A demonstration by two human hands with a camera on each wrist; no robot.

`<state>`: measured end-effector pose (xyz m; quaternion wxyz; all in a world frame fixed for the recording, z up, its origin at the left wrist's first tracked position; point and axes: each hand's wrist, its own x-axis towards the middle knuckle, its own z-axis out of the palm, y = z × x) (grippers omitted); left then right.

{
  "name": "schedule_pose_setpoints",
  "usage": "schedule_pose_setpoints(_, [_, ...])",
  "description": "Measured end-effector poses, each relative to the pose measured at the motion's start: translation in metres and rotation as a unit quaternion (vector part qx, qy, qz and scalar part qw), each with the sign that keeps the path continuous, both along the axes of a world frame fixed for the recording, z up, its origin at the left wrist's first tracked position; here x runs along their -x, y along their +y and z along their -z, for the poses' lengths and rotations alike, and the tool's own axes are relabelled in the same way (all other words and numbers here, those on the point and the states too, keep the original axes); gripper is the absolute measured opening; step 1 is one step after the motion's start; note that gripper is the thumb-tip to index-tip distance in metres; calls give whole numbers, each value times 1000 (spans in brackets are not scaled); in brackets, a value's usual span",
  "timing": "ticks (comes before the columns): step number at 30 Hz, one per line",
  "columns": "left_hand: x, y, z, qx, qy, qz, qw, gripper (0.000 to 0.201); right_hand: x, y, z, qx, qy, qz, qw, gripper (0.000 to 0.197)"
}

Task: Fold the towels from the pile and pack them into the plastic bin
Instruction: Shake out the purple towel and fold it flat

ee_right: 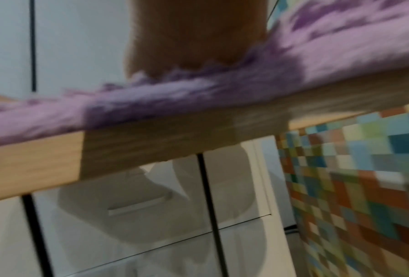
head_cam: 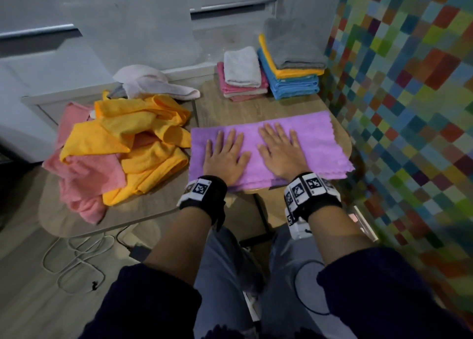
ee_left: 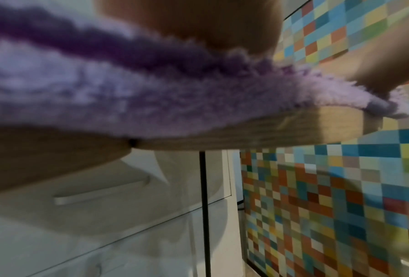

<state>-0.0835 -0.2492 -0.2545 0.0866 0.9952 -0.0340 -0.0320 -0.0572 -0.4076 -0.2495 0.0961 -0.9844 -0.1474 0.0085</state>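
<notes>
A pale wooden table (head_cam: 256,105) stands against grey cabinet fronts, with a multicoloured checkered wall on the right. At the left lies the unfolded pile (head_cam: 120,149) of orange and pink towels, kept within easy reach. Next comes the purple towel (head_cam: 314,139), folded to a long strip at the table's near edge. The left hand (head_cam: 225,156) and the right hand (head_cam: 279,151) lie palm down on it, fingers straight and spread, probably smoothing the fold so it holds. Further back to the right, two folded stacks (head_cam: 271,69) wait, apparently staged for packing. The plastic bin is not in view.
</notes>
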Motion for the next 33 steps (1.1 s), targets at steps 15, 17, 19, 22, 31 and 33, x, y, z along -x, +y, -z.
schedule_pose_setpoints(15, [22,24,-5,-11,-36,-87,995,55,27,-90,-3,-135,-70,267,952,43])
schedule_pose_setpoints(17, [27,7,-12,-40,-63,-73,995,51,28,-93,3,-217,-55,354,908,58])
schedule_pose_setpoints(19, [33,-16,-15,3,-76,-42,996,51,28,-98,8,-339,31,425,838,74])
schedule_pose_setpoints(22, [34,-33,-4,52,-51,-17,997,57,34,-106,6,-388,117,419,813,61])
schedule_pose_setpoints(31, [23,-15,1,31,-3,32,999,63,53,-62,-37,-301,-138,299,895,33])
schedule_pose_setpoints(33, [15,-11,0,83,-24,29,996,59,58,-41,-41,-335,-212,235,887,30])
